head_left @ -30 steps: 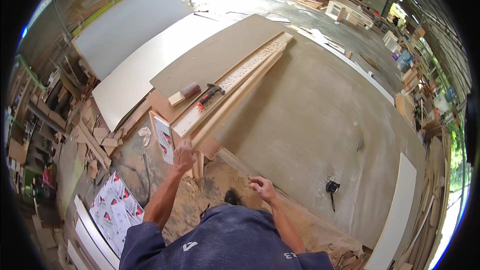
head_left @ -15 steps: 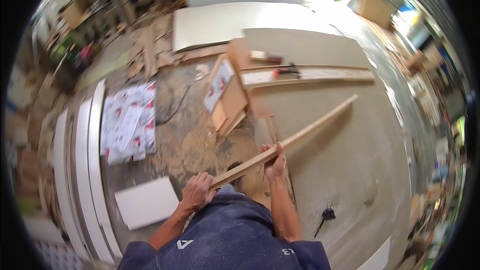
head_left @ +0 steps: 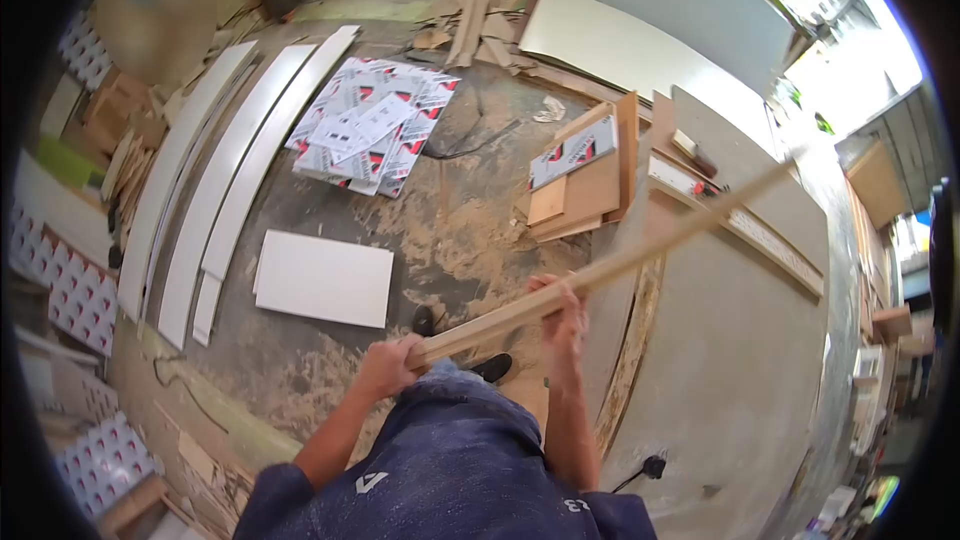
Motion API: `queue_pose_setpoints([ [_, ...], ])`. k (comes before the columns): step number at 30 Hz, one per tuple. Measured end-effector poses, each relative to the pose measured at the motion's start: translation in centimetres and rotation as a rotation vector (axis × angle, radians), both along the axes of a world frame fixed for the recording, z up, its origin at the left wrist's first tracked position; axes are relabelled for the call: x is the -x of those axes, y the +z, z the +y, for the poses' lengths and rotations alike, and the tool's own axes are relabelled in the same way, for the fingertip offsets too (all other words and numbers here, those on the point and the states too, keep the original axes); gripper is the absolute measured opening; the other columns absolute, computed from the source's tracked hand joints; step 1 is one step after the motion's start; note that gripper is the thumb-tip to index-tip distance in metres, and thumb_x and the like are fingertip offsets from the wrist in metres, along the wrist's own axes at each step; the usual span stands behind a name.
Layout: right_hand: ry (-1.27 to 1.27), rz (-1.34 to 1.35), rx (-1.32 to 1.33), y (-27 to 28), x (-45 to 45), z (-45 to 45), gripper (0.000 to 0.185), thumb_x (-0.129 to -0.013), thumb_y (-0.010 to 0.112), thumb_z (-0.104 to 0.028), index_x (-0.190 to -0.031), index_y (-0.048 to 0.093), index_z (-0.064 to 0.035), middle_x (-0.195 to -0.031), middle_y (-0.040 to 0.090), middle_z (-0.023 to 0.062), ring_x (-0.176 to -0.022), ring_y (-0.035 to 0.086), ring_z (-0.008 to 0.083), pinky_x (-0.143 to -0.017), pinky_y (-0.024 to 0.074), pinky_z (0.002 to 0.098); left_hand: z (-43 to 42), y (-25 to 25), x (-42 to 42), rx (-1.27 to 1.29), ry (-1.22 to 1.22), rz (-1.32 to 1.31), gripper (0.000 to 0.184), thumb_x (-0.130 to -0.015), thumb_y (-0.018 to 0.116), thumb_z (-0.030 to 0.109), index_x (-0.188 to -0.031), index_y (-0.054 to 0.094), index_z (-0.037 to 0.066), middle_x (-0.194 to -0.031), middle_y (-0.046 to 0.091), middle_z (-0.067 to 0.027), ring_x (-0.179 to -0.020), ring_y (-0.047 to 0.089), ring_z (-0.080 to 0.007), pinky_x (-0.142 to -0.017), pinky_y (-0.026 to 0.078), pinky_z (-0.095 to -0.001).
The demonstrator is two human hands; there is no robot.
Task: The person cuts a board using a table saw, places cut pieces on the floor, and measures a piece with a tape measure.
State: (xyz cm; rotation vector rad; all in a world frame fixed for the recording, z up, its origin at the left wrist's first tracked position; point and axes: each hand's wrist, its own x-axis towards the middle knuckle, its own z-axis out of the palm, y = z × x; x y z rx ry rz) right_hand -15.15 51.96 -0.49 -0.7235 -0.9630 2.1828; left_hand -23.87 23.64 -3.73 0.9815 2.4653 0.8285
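A long, narrow wooden strip [head_left: 640,260] slants up to the right across my front, over the edge of the large grey-brown board [head_left: 740,360]. My left hand [head_left: 388,370] is closed round its near end, close to my waist. Farther along it, my right hand [head_left: 563,318] holds the strip with its fingers wrapped round it. The far end hangs above a hammer [head_left: 704,189] and a pale perforated strip [head_left: 770,240], which lie on the board. A black tape measure [head_left: 653,466] rests nearer to me on the board.
White panels [head_left: 323,278] lie on the floor at the left, with long white strips [head_left: 235,175] beyond them. Printed sheets [head_left: 375,125] are piled farther off. Wooden pieces [head_left: 590,185] stand by the board's left edge. Sawdust covers parts of the floor.
Both hands have taken hold of the wooden strip, which was beside the perforated strip and is now lifted across my front. The view has swung left, toward the floor panels.
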Motion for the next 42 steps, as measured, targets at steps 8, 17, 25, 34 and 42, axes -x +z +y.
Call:
queue_pose_setpoints([
  [8,0.148,-0.079,-0.150,-3.6,6.8,-9.7,0.057,-0.092,0.072,-0.025,-0.134,0.040,-0.0040,-0.116,0.054,0.0079,-0.108,0.058,0.0180,-0.089,0.0505,0.0302,-10.4,-0.9,1.9,0.039,0.111,-0.136,0.045,-0.072,0.085,0.034,-0.098,0.065,0.003,-0.075,0.067,-0.0236,-0.072,0.066,-0.0429,-0.064,0.052,-0.0476],
  [17,-0.296,-0.210,-0.179,-3.8,3.8,-20.1,0.058,-0.092,0.072,-0.027,-0.135,0.040,-0.0054,-0.117,0.053,0.0070,-0.110,0.053,0.0160,-0.098,0.0420,0.0318,-14.9,-1.8,9.8,0.002,-0.262,-0.358,0.038,-0.074,0.086,0.021,-0.097,0.066,-0.003,-0.077,0.072,-0.0142,-0.070,0.068,-0.0190,-0.067,0.053,-0.0346],
  [25,-0.662,-0.159,-0.111,-1.8,-9.6,-25.6,0.054,-0.100,0.059,-0.027,-0.143,0.044,-0.0002,-0.133,0.056,0.0116,-0.119,0.056,0.0181,-0.102,0.0442,0.0324,-9.8,-1.2,7.0,0.157,-0.701,-0.701,0.050,-0.074,0.088,0.023,-0.112,0.067,-0.001,-0.092,0.073,-0.0078,-0.082,0.065,-0.0136,-0.077,0.053,-0.0315],
  [34,-0.843,-0.213,0.188,-7.8,-19.2,-32.7,0.029,-0.100,0.057,-0.023,-0.118,0.066,-0.0024,-0.102,0.073,0.0103,-0.092,0.069,0.0200,-0.083,0.0551,0.0346,-3.0,0.9,1.2,0.151,-0.848,-0.627,0.045,-0.074,0.085,0.020,-0.111,0.068,0.000,-0.091,0.071,-0.0034,-0.081,0.063,-0.0109,-0.074,0.052,-0.0286],
  [42,-0.973,-0.342,0.297,-10.3,-24.7,-33.3,0.025,-0.096,0.060,-0.022,-0.110,0.066,-0.0023,-0.096,0.072,0.0104,-0.082,0.069,0.0186,-0.075,0.0560,0.0316,9.6,1.5,2.1,-0.084,-0.698,-0.354,0.034,-0.076,0.081,0.015,-0.102,0.070,-0.003,-0.082,0.073,-0.0084,-0.071,0.066,-0.0143,-0.065,0.052,-0.0312],
])
